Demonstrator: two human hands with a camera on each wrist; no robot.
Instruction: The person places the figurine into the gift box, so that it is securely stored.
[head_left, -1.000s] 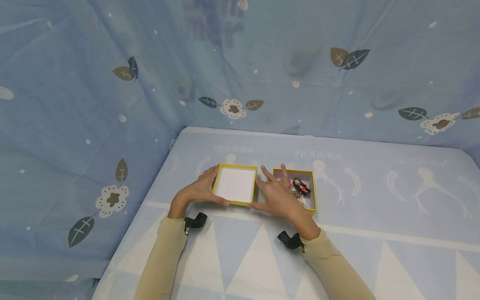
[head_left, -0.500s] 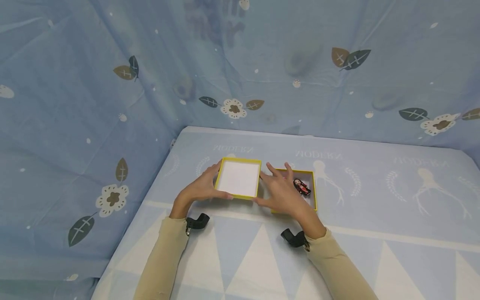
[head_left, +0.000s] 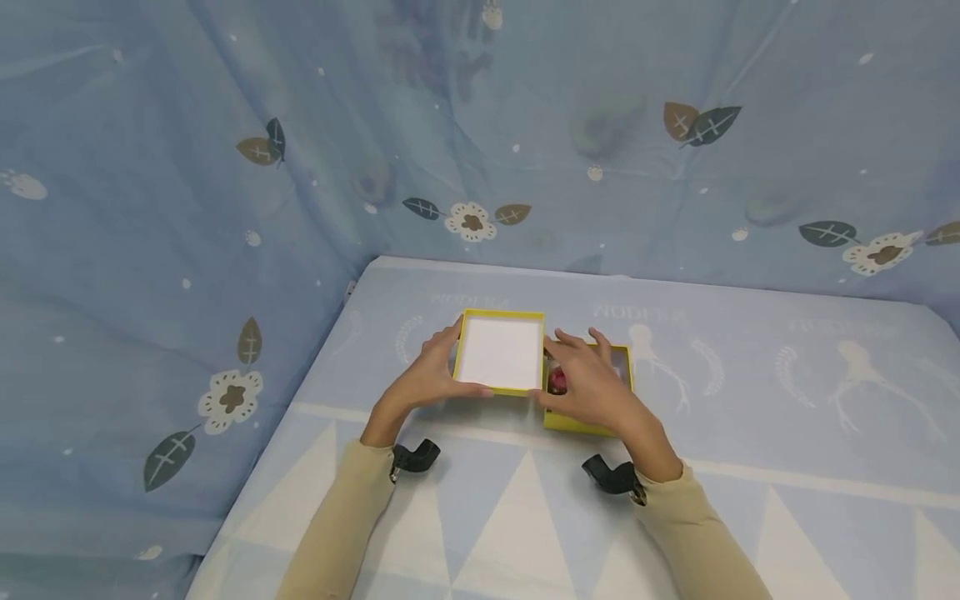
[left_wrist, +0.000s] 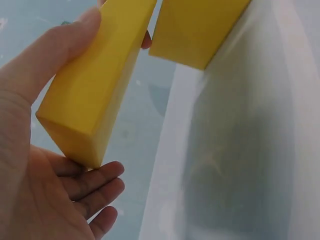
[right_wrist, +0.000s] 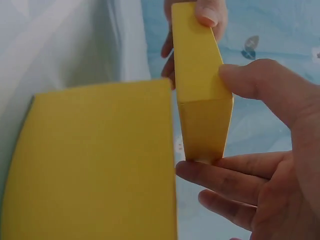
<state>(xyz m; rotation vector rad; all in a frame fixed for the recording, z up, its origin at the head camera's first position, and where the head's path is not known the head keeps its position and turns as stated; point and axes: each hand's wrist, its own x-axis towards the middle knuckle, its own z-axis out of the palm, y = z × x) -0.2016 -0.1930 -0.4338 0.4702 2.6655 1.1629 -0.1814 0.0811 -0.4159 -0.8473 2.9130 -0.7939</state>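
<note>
Between both hands, a shallow square yellow box lid (head_left: 500, 354) is held off the table, its white inside facing up. My left hand (head_left: 429, 375) grips its left side, thumb along the near edge and fingers at the far left corner. On the opposite side, my right hand (head_left: 592, 385) pinches the lid, thumb near the close right corner. Below that hand stands a yellow box (head_left: 581, 423) on the table, with a red rounded thing (head_left: 557, 381) showing inside; the rest is mostly hidden. In the right wrist view, the lid (right_wrist: 200, 65) hangs apart from the box (right_wrist: 90, 165).
A pale blue and white patterned cloth (head_left: 750, 400) covers the table. Blue fabric (head_left: 570, 225) with leaves and flowers hangs behind it and along the left. Black wrist devices (head_left: 416, 457) sit by both cuffs.
Both hands have lifted the lid and shifted it right and away, closer to the box. The right hand now covers most of the box, hiding the small doll seen inside earlier.
</note>
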